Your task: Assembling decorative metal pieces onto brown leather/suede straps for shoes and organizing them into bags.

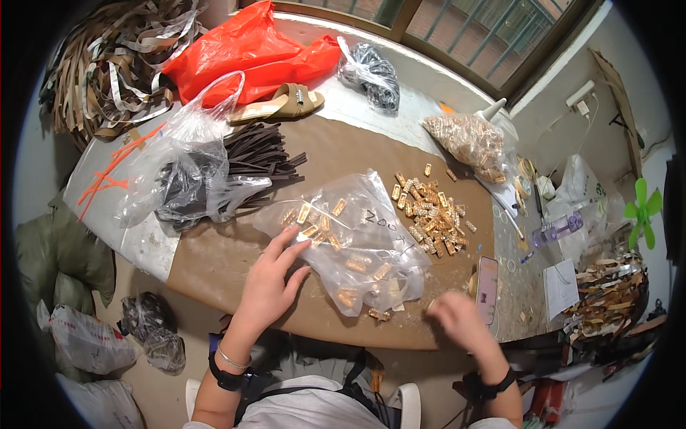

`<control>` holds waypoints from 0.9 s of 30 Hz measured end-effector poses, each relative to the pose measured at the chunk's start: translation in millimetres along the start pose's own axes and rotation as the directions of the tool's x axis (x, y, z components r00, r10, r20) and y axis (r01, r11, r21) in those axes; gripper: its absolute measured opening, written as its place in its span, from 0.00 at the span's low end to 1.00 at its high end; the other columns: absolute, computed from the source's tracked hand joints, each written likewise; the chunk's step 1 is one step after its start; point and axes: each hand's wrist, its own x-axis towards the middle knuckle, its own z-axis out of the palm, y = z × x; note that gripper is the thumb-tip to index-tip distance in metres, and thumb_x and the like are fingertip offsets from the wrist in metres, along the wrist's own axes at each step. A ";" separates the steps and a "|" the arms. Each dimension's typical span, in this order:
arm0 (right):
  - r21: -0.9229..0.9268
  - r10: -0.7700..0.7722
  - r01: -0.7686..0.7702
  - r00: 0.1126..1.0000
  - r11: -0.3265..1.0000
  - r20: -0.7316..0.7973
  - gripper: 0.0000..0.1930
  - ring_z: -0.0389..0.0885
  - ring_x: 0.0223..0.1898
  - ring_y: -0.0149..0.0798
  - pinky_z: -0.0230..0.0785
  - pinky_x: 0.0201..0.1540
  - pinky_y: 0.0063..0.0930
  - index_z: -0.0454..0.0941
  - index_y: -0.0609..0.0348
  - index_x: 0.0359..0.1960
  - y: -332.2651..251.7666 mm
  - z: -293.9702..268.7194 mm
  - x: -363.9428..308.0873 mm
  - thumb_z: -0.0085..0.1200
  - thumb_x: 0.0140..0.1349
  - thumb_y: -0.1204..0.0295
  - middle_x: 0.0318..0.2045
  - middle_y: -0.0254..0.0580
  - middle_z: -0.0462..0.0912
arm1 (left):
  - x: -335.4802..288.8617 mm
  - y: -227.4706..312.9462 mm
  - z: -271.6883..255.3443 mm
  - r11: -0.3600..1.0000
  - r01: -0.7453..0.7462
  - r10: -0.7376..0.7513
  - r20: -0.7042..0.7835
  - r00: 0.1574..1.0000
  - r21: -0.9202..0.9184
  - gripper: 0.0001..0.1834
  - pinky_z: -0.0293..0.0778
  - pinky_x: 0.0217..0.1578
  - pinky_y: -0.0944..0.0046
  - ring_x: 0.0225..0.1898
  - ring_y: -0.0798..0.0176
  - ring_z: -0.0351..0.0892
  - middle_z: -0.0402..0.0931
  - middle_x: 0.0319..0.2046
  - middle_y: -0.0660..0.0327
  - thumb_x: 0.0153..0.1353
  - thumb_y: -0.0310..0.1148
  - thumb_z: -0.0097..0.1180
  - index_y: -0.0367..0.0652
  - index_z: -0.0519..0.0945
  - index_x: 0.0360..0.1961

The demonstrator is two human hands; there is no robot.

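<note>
My left hand (275, 279) lies with fingers apart at the left edge of a clear plastic bag (371, 207), its fingertips next to gold buckles (325, 227) at the bag. Several of these small gold pieces show on or through the plastic; which, I cannot always tell. My right hand (457, 320) is curled closed near the front edge of the table, left of a phone (486, 289). Its fingertips are pressed together, and what they hold, if anything, is too small to make out. One loose gold buckle (379, 314) sits below the bag. Right of the bag lies a heap of gold buckles (436, 218).
Brown sheeting (221, 268) covers much of the table. Dark strips (264, 154) in plastic, a tan sandal (282, 105) and a red bag (246, 53) stand farther back. At the right are a filled clear bag (468, 139), a purple bottle (557, 229) and a green fan (643, 213).
</note>
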 end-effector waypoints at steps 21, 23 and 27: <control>0.108 0.073 -0.046 0.964 0.993 -0.257 0.06 0.81 0.29 0.37 0.73 0.34 0.29 0.82 0.66 0.35 -54.1 -36.6 59.7 0.62 0.58 0.76 0.27 0.44 0.82 | -22.0 3.6 0.1 0.918 -0.390 0.391 -0.010 0.920 0.067 0.16 0.59 0.54 0.58 0.49 0.62 0.73 0.76 0.45 0.68 0.48 0.35 0.71 0.55 0.84 0.41; 0.017 0.132 -0.143 0.855 0.990 -0.501 0.05 0.81 0.31 0.45 0.73 0.36 0.34 0.82 0.64 0.35 -60.6 -42.5 77.1 0.60 0.59 0.75 0.29 0.50 0.81 | -22.3 2.3 4.0 0.912 -0.404 0.405 -0.007 0.914 0.066 0.15 0.59 0.54 0.58 0.49 0.63 0.73 0.76 0.45 0.68 0.49 0.32 0.68 0.54 0.83 0.40; 0.186 -0.086 0.077 0.995 0.979 0.043 0.07 0.83 0.33 0.45 0.75 0.37 0.34 0.81 0.65 0.39 -78.6 -22.4 75.9 0.59 0.59 0.78 0.34 0.47 0.83 | -21.0 2.3 4.3 0.903 -0.427 0.427 0.005 0.904 0.058 0.14 0.61 0.52 0.59 0.48 0.64 0.75 0.76 0.43 0.71 0.48 0.27 0.63 0.53 0.81 0.38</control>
